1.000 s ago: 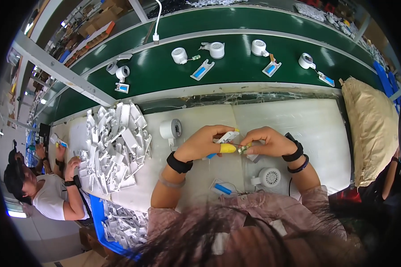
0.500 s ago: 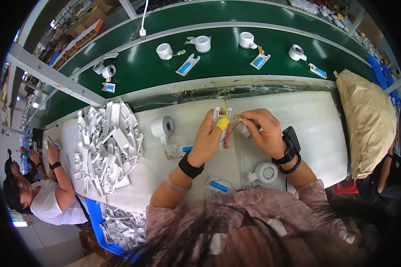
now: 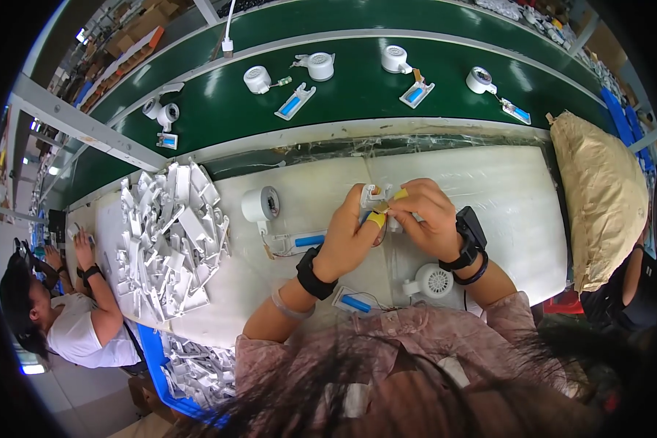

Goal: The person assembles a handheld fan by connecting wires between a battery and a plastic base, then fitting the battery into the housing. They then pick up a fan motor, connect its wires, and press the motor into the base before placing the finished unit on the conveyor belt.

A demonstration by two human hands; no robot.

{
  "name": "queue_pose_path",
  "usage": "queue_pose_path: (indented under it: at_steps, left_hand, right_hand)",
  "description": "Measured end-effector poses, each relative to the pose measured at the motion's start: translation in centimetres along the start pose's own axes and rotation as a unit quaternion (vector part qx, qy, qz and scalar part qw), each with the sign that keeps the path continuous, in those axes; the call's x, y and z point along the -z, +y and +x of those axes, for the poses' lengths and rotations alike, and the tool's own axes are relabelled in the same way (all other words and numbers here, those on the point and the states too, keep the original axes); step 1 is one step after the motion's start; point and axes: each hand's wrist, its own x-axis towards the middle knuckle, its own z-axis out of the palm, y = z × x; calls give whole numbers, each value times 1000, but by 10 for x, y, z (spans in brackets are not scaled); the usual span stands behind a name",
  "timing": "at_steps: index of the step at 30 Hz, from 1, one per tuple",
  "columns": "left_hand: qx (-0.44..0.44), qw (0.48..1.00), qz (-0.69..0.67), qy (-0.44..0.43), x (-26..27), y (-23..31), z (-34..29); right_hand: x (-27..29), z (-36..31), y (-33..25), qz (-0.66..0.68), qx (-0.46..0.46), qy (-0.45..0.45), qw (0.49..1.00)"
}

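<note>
My left hand [image 3: 349,235] is closed around a white plastic handle shell [image 3: 373,193], held upright above the mat, with a yellow cover on the thumb. My right hand [image 3: 425,217] meets it there, thumb and forefinger pinched on a small tan circuit board [image 3: 380,208] at the shell's opening. My fingers hide most of the lower shell. Left of my hands lies a white fan head [image 3: 260,205], wired to an open shell with a blue battery [image 3: 310,240]. Nearer me are another fan head [image 3: 432,282] with a round grille and another blue battery [image 3: 355,303] in a shell.
A heap of white plastic shells [image 3: 174,244] covers the mat's left side, above a blue bin [image 3: 157,365] of similar parts. Several fan units [image 3: 320,66] rest on the green conveyor [image 3: 219,109] ahead. A large tan sack [image 3: 598,197] stands right. A co-worker [image 3: 87,321] sits left.
My right hand has brought the circuit board down and left, against the shell in my left hand. Fan units on the conveyor appear slightly further left.
</note>
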Motion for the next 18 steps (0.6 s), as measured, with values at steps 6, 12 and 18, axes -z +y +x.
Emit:
queue_pose_path:
  at_steps: [6,12,18]
  left_hand:
    - [-36,998,53,1,-1,-1,-2]
    - [-55,996,77,6,-2,-3,-1]
    - [-69,995,76,0,-2,-2,-2]
  right_hand:
    - [1,-2,1,-19,7,-4,1000]
    - [1,-2,2,-20,17,-7,1000]
    - [1,-2,1,-21,11,-6,1000]
